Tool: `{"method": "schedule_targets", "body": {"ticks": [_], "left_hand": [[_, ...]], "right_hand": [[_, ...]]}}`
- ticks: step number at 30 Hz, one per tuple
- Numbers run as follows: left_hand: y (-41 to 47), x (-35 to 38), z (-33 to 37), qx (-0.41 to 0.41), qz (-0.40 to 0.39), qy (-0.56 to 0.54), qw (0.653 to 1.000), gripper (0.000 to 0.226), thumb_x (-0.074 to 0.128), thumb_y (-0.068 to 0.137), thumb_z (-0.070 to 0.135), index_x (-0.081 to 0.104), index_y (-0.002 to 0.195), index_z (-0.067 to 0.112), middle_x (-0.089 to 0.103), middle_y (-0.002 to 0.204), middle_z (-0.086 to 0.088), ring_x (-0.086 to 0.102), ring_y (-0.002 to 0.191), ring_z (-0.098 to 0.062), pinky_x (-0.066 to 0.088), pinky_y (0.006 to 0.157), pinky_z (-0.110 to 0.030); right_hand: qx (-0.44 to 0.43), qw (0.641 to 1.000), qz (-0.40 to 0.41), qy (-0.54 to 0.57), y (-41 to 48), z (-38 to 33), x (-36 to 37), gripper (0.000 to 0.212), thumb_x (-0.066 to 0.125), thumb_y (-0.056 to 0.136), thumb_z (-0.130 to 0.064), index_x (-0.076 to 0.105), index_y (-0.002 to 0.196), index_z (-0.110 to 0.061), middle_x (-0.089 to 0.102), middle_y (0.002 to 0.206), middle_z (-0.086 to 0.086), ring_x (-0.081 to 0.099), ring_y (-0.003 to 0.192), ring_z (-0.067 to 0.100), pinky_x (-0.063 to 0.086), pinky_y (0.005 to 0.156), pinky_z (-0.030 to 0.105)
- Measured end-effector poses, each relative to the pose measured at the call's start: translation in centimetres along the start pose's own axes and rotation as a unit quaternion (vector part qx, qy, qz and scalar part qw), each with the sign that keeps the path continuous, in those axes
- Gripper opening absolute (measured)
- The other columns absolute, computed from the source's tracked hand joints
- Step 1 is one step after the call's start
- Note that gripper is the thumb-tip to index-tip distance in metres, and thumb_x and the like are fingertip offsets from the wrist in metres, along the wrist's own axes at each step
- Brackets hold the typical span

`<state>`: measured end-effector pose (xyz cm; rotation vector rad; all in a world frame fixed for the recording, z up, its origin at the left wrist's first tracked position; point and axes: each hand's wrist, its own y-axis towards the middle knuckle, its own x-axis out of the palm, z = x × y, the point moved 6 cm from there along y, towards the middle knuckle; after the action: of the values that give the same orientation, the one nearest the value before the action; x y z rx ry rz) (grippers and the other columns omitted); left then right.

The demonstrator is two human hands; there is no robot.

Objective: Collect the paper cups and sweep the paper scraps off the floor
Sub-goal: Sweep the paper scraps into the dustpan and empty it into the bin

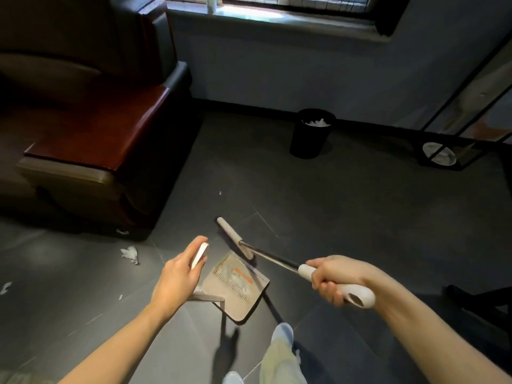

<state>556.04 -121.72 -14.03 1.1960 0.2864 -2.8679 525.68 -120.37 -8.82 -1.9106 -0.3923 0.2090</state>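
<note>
Grey floor (pixel 346 217) fills the downward view. The left hand (pixel 177 275) clasps the upright handle of a dustpan (pixel 238 289), whose mouth faces the broom (pixel 235 237), probably to catch swept litter. The right hand (pixel 332 281) grips the broom's white handle. Paper scraps (pixel 129 254) lie left of the pan, beside a sofa (pixel 91 139); some are already inside. A paper cup (pixel 211 4) stands on the far windowsill.

On my feed I see a dark leather armchair (pixel 91 128) with a reddish armrest at the left, standing on grey floor tiles (pixel 332 203) near a blue-grey wall (pixel 277 65) under a bright window (pixel 304 0) and its sill (pixel 249 13), and at the right a black metal frame (pixel 419 153) with a round white object (pixel 446 159) at its base.
</note>
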Motion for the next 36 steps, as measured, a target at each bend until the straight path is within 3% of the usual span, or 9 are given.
{"method": "schedule_targets", "body": {"ticks": [3, 10, 14, 18, 21, 23, 25, 29, 36], "left_hand": [[2.8, -2.1, -1.4, -0.035, 0.038, -0.040, 0.998, 0.037, 0.051, 0.095, 0.035, 0.042, 0.129, 0.047, 0.061, 0.085, -0.001, 0.055, 0.065, -0.017, 0.051, 0.065, -0.039], [11.2, -6.1, -4.4, -0.104, 0.114, -0.066, 0.986, 0.038, 0.051, 0.096, 0.034, 0.041, 0.128, 0.052, 0.061, 0.099, 0.001, 0.060, 0.076, -0.014, 0.047, 0.072, -0.030], [16.6, -7.7, -5.7, -0.148, 0.136, -0.078, 0.977, 0.038, 0.050, 0.096, 0.034, 0.039, 0.123, 0.058, 0.063, 0.093, -0.005, 0.060, 0.073, -0.016, 0.049, 0.071, -0.034], [21.6, -8.8, -6.9, -0.190, 0.156, -0.074, 0.966, 0.037, 0.051, 0.096, 0.034, 0.042, 0.129, 0.049, 0.064, 0.078, -0.001, 0.057, 0.053, -0.014, 0.047, 0.050, -0.027], [23.0, -8.7, -6.6, -0.198, 0.145, -0.056, 0.968, 0.038, 0.049, 0.096, 0.037, 0.040, 0.131, 0.048, 0.063, 0.080, 0.004, 0.057, 0.055, -0.013, 0.043, 0.051, -0.022], [23.1, -8.5, -6.5, -0.204, 0.146, -0.056, 0.967, 0.037, 0.049, 0.096, 0.037, 0.040, 0.130, 0.050, 0.063, 0.079, 0.003, 0.056, 0.057, -0.012, 0.043, 0.053, -0.025], [22.8, -8.7, -6.6, -0.210, 0.150, -0.056, 0.965, 0.036, 0.049, 0.096, 0.039, 0.039, 0.126, 0.054, 0.064, 0.079, 0.003, 0.058, 0.059, -0.013, 0.048, 0.057, -0.030], [22.0, -8.6, -6.5, -0.204, 0.149, -0.062, 0.966, 0.034, 0.049, 0.096, 0.039, 0.038, 0.124, 0.055, 0.065, 0.082, 0.001, 0.062, 0.063, -0.018, 0.052, 0.066, -0.038], [15.3, -9.0, -7.0, -0.201, 0.171, -0.088, 0.960, 0.036, 0.048, 0.096, 0.038, 0.040, 0.129, 0.051, 0.063, 0.091, -0.006, 0.061, 0.068, -0.019, 0.049, 0.064, -0.033]], "right_hand": [[-0.044, 0.998, 0.034, -0.040, 3.3, -5.9, 0.0, 0.061, 0.039, 0.087, 0.004, 0.035, 0.140, -0.027, 0.044, 0.045, 0.000, 0.038, 0.031, 0.005, 0.032, 0.030, 0.014], [-0.084, 0.973, 0.093, -0.195, 14.2, -22.3, -0.8, 0.047, 0.039, 0.086, 0.003, 0.046, 0.132, -0.005, 0.043, 0.051, 0.005, 0.039, 0.038, 0.010, 0.035, 0.037, 0.016], [-0.092, 0.958, 0.097, -0.254, 19.8, -29.6, -0.8, 0.047, 0.041, 0.086, 0.004, 0.047, 0.133, 0.001, 0.045, 0.057, 0.008, 0.041, 0.044, 0.013, 0.036, 0.041, 0.023], [-0.069, 0.957, 0.061, -0.274, 24.5, -33.4, -0.1, 0.055, 0.040, 0.087, 0.003, 0.037, 0.140, -0.010, 0.045, 0.054, 0.004, 0.040, 0.041, 0.009, 0.037, 0.039, 0.018], [-0.053, 0.941, 0.014, -0.334, 25.3, -32.8, 1.5, 0.068, 0.041, 0.085, 0.003, 0.023, 0.148, -0.015, 0.049, 0.059, 0.005, 0.043, 0.045, 0.010, 0.040, 0.048, 0.023], [-0.042, 0.922, -0.003, -0.385, 24.7, -31.6, 2.5, 0.067, 0.041, 0.083, 0.004, 0.025, 0.146, -0.013, 0.053, 0.069, 0.009, 0.046, 0.049, 0.012, 0.042, 0.055, 0.027], [-0.009, 0.924, -0.020, -0.382, 23.3, -30.1, 3.0, 0.066, 0.040, 0.083, 0.005, 0.028, 0.144, -0.018, 0.055, 0.077, 0.010, 0.047, 0.047, 0.011, 0.044, 0.050, 0.024], [0.059, 0.943, -0.086, -0.315, 18.8, -27.3, 3.4, 0.061, 0.035, 0.085, 0.004, 0.039, 0.135, -0.030, 0.045, 0.047, -0.001, 0.039, 0.034, 0.004, 0.036, 0.036, 0.015], [0.070, 0.957, -0.121, -0.252, 10.6, -23.0, 2.7, 0.066, 0.039, 0.087, 0.003, 0.030, 0.143, -0.030, 0.044, 0.049, -0.003, 0.039, 0.034, 0.001, 0.034, 0.034, 0.012]]}}
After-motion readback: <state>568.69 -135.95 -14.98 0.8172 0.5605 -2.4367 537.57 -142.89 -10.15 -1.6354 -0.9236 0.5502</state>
